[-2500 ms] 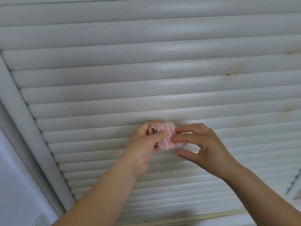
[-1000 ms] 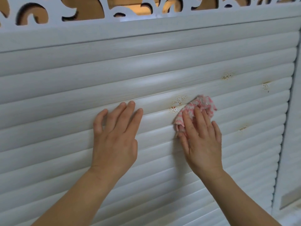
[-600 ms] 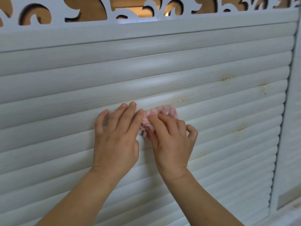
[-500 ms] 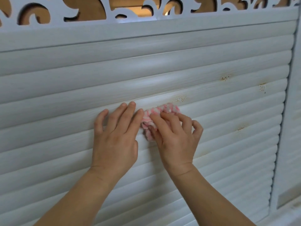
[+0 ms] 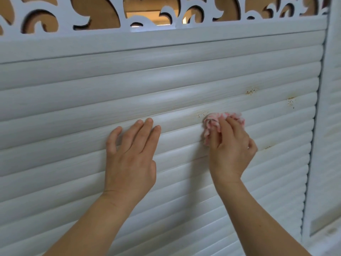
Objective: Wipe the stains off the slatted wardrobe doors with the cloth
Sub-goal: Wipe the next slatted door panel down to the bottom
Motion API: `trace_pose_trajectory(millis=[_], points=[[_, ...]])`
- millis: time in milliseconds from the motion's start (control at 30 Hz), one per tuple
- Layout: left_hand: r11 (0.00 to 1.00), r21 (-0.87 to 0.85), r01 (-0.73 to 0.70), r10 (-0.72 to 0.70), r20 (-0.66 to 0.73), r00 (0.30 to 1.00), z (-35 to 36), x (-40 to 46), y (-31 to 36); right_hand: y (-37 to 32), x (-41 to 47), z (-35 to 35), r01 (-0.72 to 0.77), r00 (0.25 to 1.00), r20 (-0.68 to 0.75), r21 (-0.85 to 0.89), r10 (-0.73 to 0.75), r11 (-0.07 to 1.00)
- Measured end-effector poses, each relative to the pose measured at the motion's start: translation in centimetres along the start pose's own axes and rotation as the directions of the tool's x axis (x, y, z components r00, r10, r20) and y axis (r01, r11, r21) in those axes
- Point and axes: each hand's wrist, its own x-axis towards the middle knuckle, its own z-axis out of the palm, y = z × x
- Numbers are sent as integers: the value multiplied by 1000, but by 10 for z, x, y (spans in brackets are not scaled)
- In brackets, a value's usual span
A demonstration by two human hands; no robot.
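Holding item one, the cloth (image 5: 214,124): pink-and-white, bunched, gripped by my right hand (image 5: 230,150) with fingers curled over it, pressed on the slatted door (image 5: 73,111) right of centre. Half a second ago it sat further left, against my other hand's fingertips; it has since swept right along the slat.

Item two, left hand (image 5: 131,159): released, fingers straight, flat on the slats, unmoved, bracing the panel.

Item three, nearest stain (image 5: 202,114): speckled brown, just up-left of the cloth, paler than a second ago but not gone. I judge the strokes are working and this spot needs more passes.

Item four, stain (image 5: 251,91) further up and right; item five, stain (image 5: 291,102) near the right frame; item six, a faint mark (image 5: 267,147) just right of my right hand. All untouched, so most wiping remains.

Item seven, carved fretwork panel (image 5: 103,21) above the slats.
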Motion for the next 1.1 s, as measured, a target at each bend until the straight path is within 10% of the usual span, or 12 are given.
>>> trace_pose_trajectory(millis=[300, 600, 733, 933, 1100], points=[[1000, -22, 15, -16, -43, 999, 2, 1, 0, -27, -51, 2, 458, 880, 184, -83, -438, 885], [1000, -21, 14, -16, -68, 998, 5, 1, 0, 4, 6, -8, -89, 914, 381, -148, 140, 985], [999, -38, 34, -37, -103, 994, 7, 2, 2, -28, -10, 0, 64, 978, 206, -103, -42, 993], [1000, -3, 22, -22, -101, 995, 8, 3, 1, -45, -17, 4, 490, 869, 124, -86, -479, 867], [1000, 11, 23, -22, -127, 992, 8, 4, 1, 5, 21, -1, 323, 939, 182, -168, -293, 931]])
